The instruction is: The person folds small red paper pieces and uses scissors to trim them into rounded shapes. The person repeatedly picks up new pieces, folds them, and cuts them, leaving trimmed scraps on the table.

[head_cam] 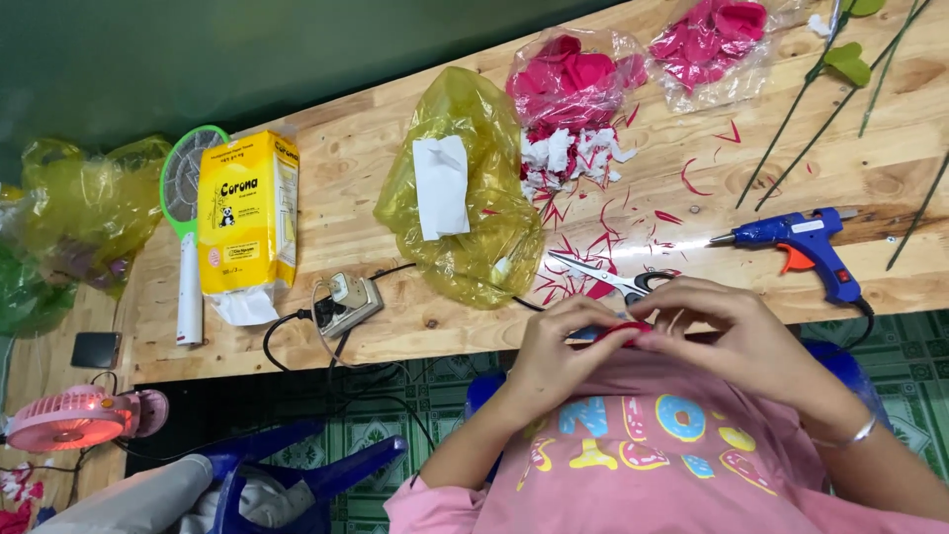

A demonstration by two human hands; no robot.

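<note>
My left hand (568,346) and my right hand (727,331) meet close to my chest, at the near edge of the wooden table (395,326). Both pinch a small red piece (625,331) between their fingertips; its shape is mostly hidden by the fingers. Just beyond the hands lie scissors (608,277) with dark handles among red paper scraps (578,242). A blue glue gun (796,242) with an orange trigger rests on the table to the right.
Two clear bags of pink petals (578,74) (712,40), a yellow plastic bag (474,198), a yellow tissue pack (247,213), a green racket-shaped swatter (186,237), a power strip (346,302), green wire stems (820,109). Pink fan (69,420) and blue stool (297,475) at lower left.
</note>
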